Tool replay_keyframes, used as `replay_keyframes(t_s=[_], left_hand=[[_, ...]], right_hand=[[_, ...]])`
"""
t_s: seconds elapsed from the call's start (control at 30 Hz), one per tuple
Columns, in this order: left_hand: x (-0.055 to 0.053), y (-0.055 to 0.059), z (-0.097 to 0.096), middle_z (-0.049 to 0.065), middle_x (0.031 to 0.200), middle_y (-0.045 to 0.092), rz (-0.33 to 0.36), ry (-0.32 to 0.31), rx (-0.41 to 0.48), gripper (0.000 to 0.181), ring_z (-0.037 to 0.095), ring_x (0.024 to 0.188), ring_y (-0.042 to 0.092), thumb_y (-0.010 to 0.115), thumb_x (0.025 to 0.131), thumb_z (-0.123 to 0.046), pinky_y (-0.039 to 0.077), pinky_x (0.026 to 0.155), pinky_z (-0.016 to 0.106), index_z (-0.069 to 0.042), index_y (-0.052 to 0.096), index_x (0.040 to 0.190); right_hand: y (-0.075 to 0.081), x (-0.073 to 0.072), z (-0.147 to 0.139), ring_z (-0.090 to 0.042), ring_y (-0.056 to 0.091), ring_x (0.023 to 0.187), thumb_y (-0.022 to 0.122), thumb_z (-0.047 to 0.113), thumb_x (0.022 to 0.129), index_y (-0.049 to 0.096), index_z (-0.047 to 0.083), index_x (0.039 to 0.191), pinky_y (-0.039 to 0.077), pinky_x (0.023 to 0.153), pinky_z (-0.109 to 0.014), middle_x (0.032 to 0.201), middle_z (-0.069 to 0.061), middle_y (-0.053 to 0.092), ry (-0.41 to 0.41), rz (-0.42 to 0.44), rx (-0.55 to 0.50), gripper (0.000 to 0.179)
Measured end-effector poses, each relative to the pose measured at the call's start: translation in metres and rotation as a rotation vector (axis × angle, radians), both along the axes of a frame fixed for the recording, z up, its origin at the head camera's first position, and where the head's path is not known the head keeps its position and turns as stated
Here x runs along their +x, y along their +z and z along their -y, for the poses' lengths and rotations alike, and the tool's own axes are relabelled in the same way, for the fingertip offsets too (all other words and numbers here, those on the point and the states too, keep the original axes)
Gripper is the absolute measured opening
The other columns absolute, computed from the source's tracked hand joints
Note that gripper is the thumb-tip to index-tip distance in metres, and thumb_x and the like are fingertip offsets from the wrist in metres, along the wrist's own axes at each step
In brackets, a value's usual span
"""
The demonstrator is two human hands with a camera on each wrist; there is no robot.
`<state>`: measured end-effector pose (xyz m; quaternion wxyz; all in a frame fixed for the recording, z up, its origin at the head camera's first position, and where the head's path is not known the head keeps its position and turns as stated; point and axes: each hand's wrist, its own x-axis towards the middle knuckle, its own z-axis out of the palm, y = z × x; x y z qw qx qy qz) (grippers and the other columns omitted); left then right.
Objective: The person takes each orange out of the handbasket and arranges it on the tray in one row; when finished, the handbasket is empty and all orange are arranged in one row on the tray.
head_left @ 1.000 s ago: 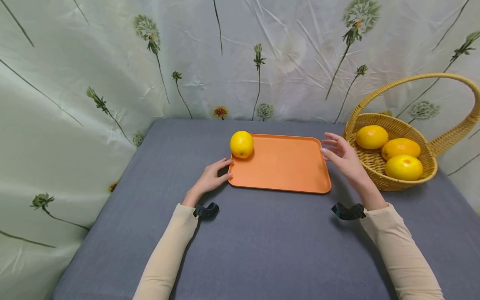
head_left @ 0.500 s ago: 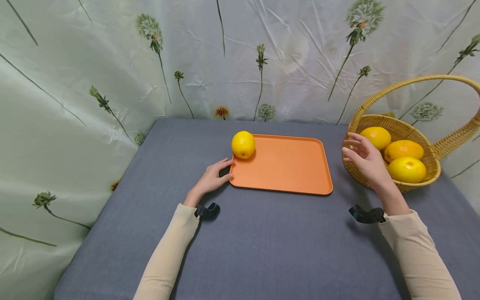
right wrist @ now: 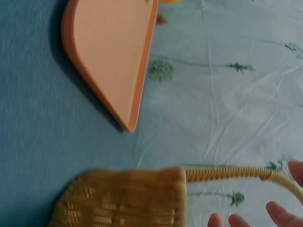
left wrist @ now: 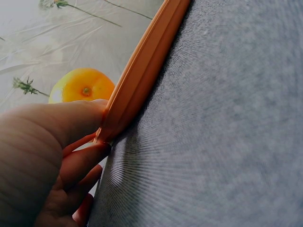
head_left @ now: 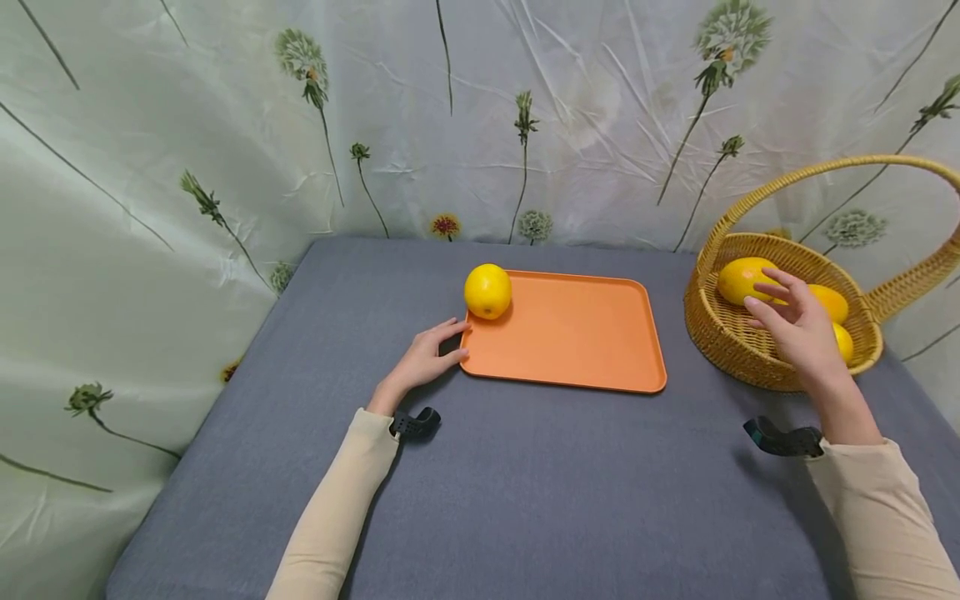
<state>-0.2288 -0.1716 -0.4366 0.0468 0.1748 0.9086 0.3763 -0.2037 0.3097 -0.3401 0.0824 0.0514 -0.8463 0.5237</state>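
Note:
An orange rectangular tray (head_left: 570,333) lies on the grey-blue cloth, a round yellow fruit (head_left: 488,292) in its far left corner. My left hand (head_left: 426,357) touches the tray's left edge, thumb and forefinger spread along the rim; the left wrist view shows the thumb (left wrist: 78,118) right at that edge. Over the wicker basket (head_left: 708,333) on the right hovers my right hand (head_left: 808,337), fingers loosely bent and nothing held. Several yellow fruits (head_left: 741,279) sit in the basket, some partly hidden behind this hand. Only fingertips (right wrist: 279,215) show in the right wrist view.
The basket's tall arched handle (head_left: 832,171) rises above the right hand and reaches the right side of the view. A pale curtain (head_left: 450,125) printed with dandelions hangs behind the cloth-covered table (head_left: 540,483) and along its left side.
My right hand has moved right, from beside the tray's right edge to above the basket and its fruits. The left hand stays at the tray's left edge.

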Motion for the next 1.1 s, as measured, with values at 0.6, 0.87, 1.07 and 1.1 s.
replay_keyframes(t_s=[0.6,0.87,1.07,1.1], left_hand=[[-0.001,0.001,-0.001,0.018,0.148,0.038,0.006,0.003,0.003,0.052,0.033,0.141,0.033,0.061,0.091,-0.025,0.027,0.115,0.051,-0.010,0.048,0.138],[-0.001,0.000,0.000,0.017,0.148,0.039,0.004,0.006,-0.001,0.052,0.033,0.140,0.033,0.061,0.091,-0.025,0.027,0.115,0.052,-0.010,0.047,0.138],[0.001,0.001,0.000,0.018,0.148,0.039,0.009,0.002,-0.006,0.052,0.034,0.140,0.033,0.061,0.091,-0.025,0.027,0.115,0.052,-0.010,0.047,0.139],[0.001,0.001,0.000,0.018,0.149,0.038,0.010,0.003,-0.007,0.052,0.034,0.140,0.033,0.060,0.091,-0.025,0.027,0.114,0.052,-0.010,0.047,0.139]], right_hand=[[0.004,0.007,-0.048,0.013,0.038,0.101,0.051,0.026,0.095,0.025,0.029,0.148,0.035,0.067,0.003,0.114,0.030,0.039,-0.248,0.082,0.110,0.060],[-0.063,-0.042,-0.125,-0.031,0.029,0.140,0.049,0.049,0.091,0.016,0.046,0.145,0.031,0.109,-0.055,0.155,-0.005,0.025,-0.365,0.147,0.268,0.063],[-0.037,-0.027,-0.107,-0.057,0.025,0.129,0.041,0.049,0.094,0.010,0.015,0.152,0.030,0.096,-0.068,0.150,-0.036,0.013,-0.279,0.261,0.419,0.074],[-0.028,-0.021,-0.098,-0.059,0.026,0.126,0.039,0.046,0.095,0.010,0.007,0.151,0.031,0.094,-0.068,0.147,-0.040,0.014,-0.248,0.270,0.459,0.074]])
